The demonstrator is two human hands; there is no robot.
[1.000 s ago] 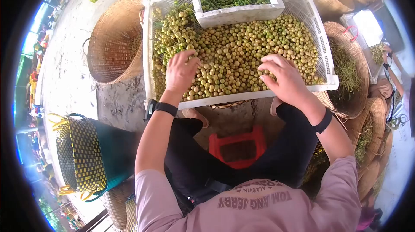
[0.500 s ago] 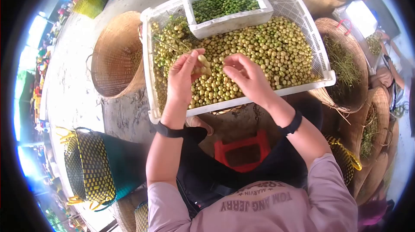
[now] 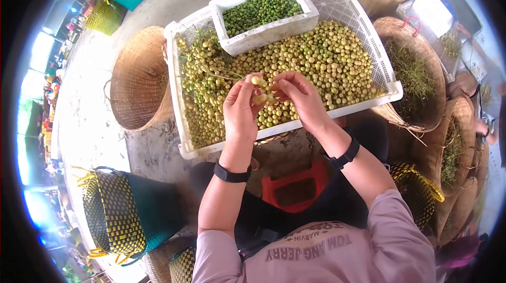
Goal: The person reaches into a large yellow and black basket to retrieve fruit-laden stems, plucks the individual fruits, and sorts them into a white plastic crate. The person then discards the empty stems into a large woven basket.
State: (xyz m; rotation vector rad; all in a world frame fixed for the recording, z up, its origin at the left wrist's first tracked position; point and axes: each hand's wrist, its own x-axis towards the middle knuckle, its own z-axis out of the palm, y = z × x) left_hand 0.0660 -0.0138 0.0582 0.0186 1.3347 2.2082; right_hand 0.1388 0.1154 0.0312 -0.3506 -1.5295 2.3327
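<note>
My left hand (image 3: 241, 106) is closed on a sprig of pale yellow-green fruit (image 3: 258, 81), its thin stem poking out toward the left. My right hand (image 3: 301, 98) has its fingertips pinched together close beside the sprig; what sits between them is hidden. Below both hands lies a heap of loose round fruit (image 3: 316, 56) in a white plastic crate (image 3: 361, 105). Fruit still on stems (image 3: 203, 54) is piled at the crate's left side. A white foam box (image 3: 263, 42) with small green fruit (image 3: 262, 11) stands across the crate's far side.
A wicker basket (image 3: 138, 80) stands left of the crate, and another on the right holds bare stems (image 3: 414, 72). A red plastic stool (image 3: 295, 185) is under the crate's near edge. A black-yellow woven basket (image 3: 113, 209) stands at lower left. Another person's arm (image 3: 477, 54) shows at far right.
Both hands have come together over the crate: my left hand has moved right with the sprig, and the right fingers have closed beside it. The view has shifted slightly.
</note>
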